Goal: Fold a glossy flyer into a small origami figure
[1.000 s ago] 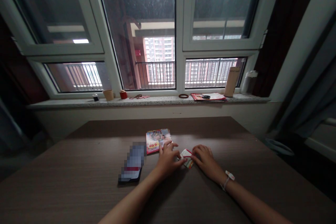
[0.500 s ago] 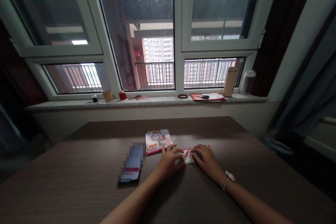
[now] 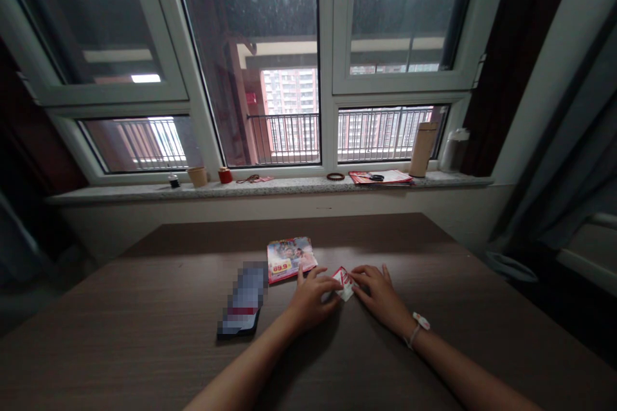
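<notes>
A small folded piece of red and white printed paper [image 3: 344, 284] lies on the brown table, one corner pointing away from me. At its left edge, my left hand [image 3: 313, 295] grips it with bent fingers and thumb. My right hand [image 3: 378, 292] holds the opposite edge with fingertips and thumb, and a bracelet [image 3: 418, 329] circles that wrist. Fingertips cover parts of both edges. Just beyond my left hand lies a printed leaflet [image 3: 289, 258]. Left of that hand rests a phone [image 3: 241, 302] with a blurred-out screen.
Along the windowsill [image 3: 299, 188] stand a paper cup [image 3: 197, 176], a red spool [image 3: 225, 175], a dark ring [image 3: 336, 176], scissors [image 3: 376, 177] on printed sheets [image 3: 398, 176], a tan flask [image 3: 423, 151] and a pale bottle [image 3: 454, 151]. The table [image 3: 144, 308] extends around my arms.
The folded paper has turned between my hands, so a corner now points away from me. My fingers have shifted slightly along its edges. Leaflet and phone have stayed in place.
</notes>
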Tool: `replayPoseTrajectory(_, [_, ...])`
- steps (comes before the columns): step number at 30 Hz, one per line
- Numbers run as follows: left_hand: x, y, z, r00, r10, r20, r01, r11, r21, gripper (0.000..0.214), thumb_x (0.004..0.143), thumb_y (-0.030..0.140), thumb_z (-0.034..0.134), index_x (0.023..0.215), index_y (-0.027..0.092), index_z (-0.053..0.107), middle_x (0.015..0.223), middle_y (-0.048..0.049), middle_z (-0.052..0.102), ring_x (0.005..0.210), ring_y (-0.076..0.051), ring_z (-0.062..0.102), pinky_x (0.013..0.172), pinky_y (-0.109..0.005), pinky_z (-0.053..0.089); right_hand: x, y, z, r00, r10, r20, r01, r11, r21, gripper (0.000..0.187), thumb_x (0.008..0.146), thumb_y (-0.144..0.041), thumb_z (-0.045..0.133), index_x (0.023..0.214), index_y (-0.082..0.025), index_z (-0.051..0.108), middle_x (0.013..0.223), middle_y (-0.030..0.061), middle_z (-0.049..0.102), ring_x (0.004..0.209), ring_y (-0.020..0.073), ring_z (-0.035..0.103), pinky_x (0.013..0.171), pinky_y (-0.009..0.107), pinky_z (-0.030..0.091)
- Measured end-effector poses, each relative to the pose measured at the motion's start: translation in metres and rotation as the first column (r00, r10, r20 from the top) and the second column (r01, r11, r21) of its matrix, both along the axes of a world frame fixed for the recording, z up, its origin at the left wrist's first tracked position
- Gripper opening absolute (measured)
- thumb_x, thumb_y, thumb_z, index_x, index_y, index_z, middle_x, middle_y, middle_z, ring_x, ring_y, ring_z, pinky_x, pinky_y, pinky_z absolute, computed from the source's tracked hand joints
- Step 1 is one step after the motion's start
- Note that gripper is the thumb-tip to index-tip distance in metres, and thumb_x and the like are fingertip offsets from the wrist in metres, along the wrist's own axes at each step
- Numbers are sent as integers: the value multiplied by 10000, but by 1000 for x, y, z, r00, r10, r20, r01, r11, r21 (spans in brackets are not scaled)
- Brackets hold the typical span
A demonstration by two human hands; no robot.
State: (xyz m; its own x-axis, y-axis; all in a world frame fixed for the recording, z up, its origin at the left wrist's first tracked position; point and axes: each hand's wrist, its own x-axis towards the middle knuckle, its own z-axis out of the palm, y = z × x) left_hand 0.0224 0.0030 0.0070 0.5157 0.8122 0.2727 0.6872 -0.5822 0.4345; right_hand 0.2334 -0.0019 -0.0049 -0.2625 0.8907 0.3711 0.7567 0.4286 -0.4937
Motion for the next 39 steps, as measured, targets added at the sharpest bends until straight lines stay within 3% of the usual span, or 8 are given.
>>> replayPoseTrajectory(7, [0, 2, -3, 1000, 19, -16, -19, 1000, 4, 242, 816, 272, 634, 1028, 379, 680, 1165, 58, 679, 1301, -295, 380, 1077, -671, -2, 0, -2, -1, 1000, 20, 3, -20, 995, 95, 157, 867, -208, 519, 925, -257, 656, 1088, 32, 648, 1110, 209, 547, 1106, 615, 53])
replayPoseTrajectory(17, [0, 2, -4, 999, 27, -39, -27, 1000, -8, 265, 811, 261, 629, 1043, 379, 676, 1218, 50, 652, 1310, -300, 361, 1083, -669, -12, -2, 0, -2, 989, 93, 116, -117, 969, 217, 159, 882, -187, 511, 942, -253, 643, 1099, 24, 680, 1165, 214, 531, 1113, 620, 83])
replayPoseTrajectory(28, [0, 5, -8, 998, 37, -54, -37, 999, 6, 247, 801, 306, 655, 1038, 372, 683, 1205, 39, 658, 1292, -299, 378, 1091, -649, 25, 2, -1, 9, 947, 166, 276, -215, 963, 159, 238, 924, -191, 465, 1049, -295, 638, 1171, 16, 666, 1248, 232, 474, 1109, 649, 43])
replayPoseTrajectory(39, [0, 4, -6, 998, 30, -64, -29, 999, 27, 237, 802, 303, 656, 1028, 369, 683, 1198, 37, 660, 1294, -309, 370, 1072, -680, -13, 4, 1, 9, 938, 159, 308, -217, 962, 166, 282, 917, -165, 471, 1085, -324, 631, 1170, -4, 667, 1268, 235, 442, 1106, 651, 12])
